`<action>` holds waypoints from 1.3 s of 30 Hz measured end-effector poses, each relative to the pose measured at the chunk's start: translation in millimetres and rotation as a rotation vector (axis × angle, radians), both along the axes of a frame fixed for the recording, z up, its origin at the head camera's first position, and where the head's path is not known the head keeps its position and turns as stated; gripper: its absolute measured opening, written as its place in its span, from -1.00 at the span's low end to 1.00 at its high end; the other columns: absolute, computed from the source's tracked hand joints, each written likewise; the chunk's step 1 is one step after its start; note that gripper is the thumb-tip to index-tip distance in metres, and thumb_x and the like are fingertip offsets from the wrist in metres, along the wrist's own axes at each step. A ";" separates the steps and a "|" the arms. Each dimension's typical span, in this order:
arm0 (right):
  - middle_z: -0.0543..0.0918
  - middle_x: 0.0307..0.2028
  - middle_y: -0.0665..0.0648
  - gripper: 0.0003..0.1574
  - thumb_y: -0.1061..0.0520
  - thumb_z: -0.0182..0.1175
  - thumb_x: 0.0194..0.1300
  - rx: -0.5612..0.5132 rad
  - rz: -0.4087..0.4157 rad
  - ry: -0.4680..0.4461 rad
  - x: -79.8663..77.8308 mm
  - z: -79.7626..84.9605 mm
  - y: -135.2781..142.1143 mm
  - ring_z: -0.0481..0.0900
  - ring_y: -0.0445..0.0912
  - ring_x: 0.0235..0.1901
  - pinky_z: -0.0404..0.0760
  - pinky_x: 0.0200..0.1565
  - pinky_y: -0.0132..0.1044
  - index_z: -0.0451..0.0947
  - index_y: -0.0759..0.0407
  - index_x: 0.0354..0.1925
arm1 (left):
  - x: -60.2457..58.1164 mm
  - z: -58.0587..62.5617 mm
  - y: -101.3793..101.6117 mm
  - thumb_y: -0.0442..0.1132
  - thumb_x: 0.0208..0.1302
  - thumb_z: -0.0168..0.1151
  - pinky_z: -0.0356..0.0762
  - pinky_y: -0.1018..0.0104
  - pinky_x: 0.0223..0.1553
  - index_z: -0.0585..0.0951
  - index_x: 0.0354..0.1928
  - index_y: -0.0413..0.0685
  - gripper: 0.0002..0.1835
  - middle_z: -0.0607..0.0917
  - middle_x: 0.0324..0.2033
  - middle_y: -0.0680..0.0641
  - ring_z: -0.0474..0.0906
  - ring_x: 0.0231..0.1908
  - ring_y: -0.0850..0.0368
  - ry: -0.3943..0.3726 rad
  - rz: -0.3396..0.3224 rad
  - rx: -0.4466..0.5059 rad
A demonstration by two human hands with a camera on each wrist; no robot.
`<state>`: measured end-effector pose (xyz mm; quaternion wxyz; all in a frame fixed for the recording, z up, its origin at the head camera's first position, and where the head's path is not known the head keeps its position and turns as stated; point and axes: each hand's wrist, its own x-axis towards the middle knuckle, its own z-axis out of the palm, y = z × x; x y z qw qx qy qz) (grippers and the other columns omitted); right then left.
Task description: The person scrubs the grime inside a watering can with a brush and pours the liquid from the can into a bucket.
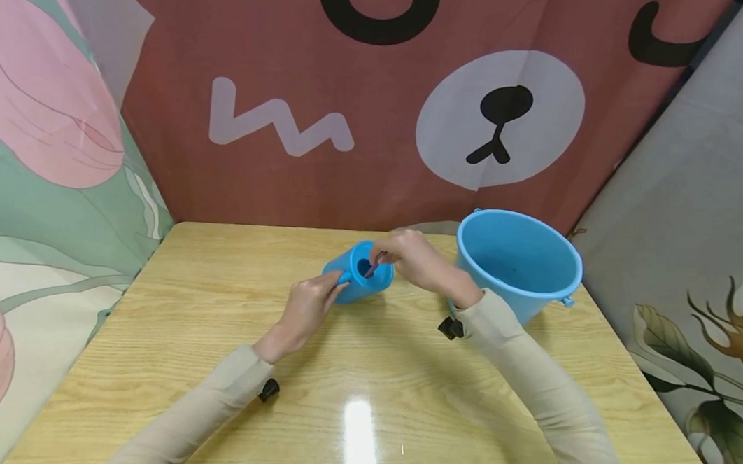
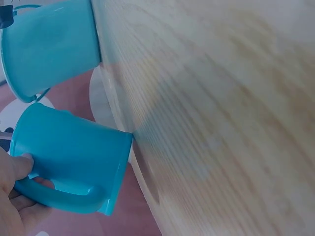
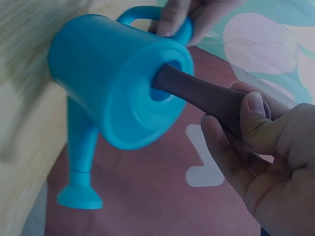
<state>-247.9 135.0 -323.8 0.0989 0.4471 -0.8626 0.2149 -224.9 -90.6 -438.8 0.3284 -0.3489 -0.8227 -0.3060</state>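
Note:
A blue toy watering can (image 1: 377, 285) stands near the middle of the table, its round top opening facing me in the head view. My left hand (image 1: 305, 309) grips the can's loop handle (image 2: 61, 197) between thumb and fingers. Above the opening, my right hand (image 1: 413, 258) pinches a dark purplish-brown rod (image 3: 199, 93) that looks like a tool's handle. Its far end sits inside the can's opening, where it is hidden. In the right wrist view the spout (image 3: 81, 147) with its sprinkler head points away from the handle side.
Right of the can stands a larger blue bucket (image 1: 517, 305), partly behind my right forearm. Both share a light wooden table (image 1: 210, 282). A reddish-brown curtain (image 1: 268, 188) with a bear face hangs along the back edge, and patterned cloths hang at both sides.

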 end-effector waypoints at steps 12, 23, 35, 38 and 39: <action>0.72 -0.30 0.08 -0.68 0.57 0.15 0.26 0.023 0.039 -0.045 -9.4 -26.9 -3.0 0.69 -0.05 -0.25 0.63 -0.16 -0.38 0.70 0.25 -0.25 | -0.8 -0.3 0.8 -0.41 0.28 0.33 0.69 0.16 -0.24 0.67 -0.14 -0.30 -0.86 0.75 -0.25 -0.22 0.74 -0.27 -0.07 -0.002 0.003 0.008; 0.72 -0.31 0.18 -0.80 0.40 0.10 0.42 -0.150 0.026 -0.220 -9.4 -26.3 5.1 0.66 0.00 -0.37 0.62 -0.30 -0.31 0.67 0.29 -0.16 | 0.1 0.2 -0.4 -0.40 0.28 0.33 0.69 0.16 -0.25 0.68 -0.16 -0.30 -0.87 0.76 -0.28 -0.20 0.74 -0.28 -0.06 -0.016 0.006 0.023; 0.61 -0.21 0.38 -0.83 0.29 -0.01 0.52 -0.406 0.036 -0.372 -6.8 -32.2 -0.3 0.61 0.19 -0.30 0.61 -0.21 0.07 0.45 0.39 -0.06 | -1.7 -1.6 -3.0 -0.40 0.27 0.34 0.69 0.14 -0.26 0.68 -0.20 -0.30 -0.90 0.76 -0.31 -0.20 0.74 -0.29 -0.05 -0.006 0.013 0.035; 0.64 -0.25 0.32 -0.81 0.26 -0.04 0.53 -0.447 0.003 -0.334 -7.6 -35.5 -3.3 0.62 0.14 -0.36 0.63 -0.27 -0.03 0.48 0.36 -0.12 | -2.7 -2.8 -3.3 -0.41 0.26 0.35 0.69 0.14 -0.27 0.67 -0.22 -0.29 -0.90 0.76 -0.32 -0.19 0.74 -0.29 -0.06 0.003 0.012 0.036; 0.65 -0.26 0.29 -0.81 0.26 -0.05 0.53 -0.458 -0.010 -0.316 -8.2 -37.0 -4.3 0.61 0.11 -0.39 0.63 -0.29 -0.07 0.49 0.34 -0.15 | -3.2 -3.2 -3.4 -0.41 0.26 0.35 0.69 0.14 -0.27 0.67 -0.22 -0.29 -0.90 0.76 -0.32 -0.19 0.74 -0.29 -0.06 0.003 0.012 0.037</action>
